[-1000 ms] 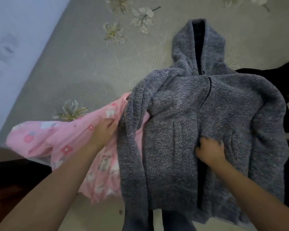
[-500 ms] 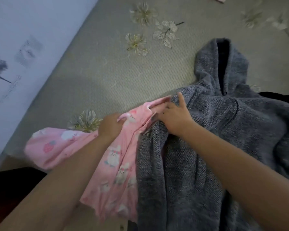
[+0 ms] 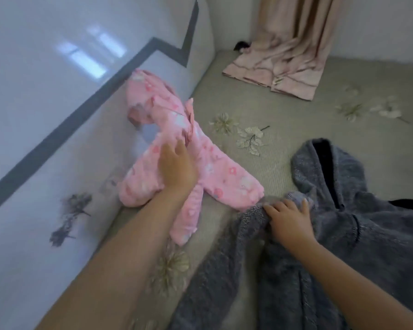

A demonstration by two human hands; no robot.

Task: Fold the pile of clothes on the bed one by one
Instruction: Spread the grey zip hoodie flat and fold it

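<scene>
Left hand (image 3: pixel 177 167), fingers spread, pushed the pink printed garment (image 3: pixel 215 177) aside. Right hand (image 3: pixel 287 219) gripped the grey hooded cardigan (image 3: pixel 358 225). Likely next: fold its sleeve.

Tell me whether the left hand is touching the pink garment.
Touching. The head view shows the left hand lying flat on the pink garment, fingers spread over the cloth with no gap showing between them.

Crumpled pink garment (image 3: pixel 167 148), spread grey hoodie (image 3: pixel 343 234)
</scene>
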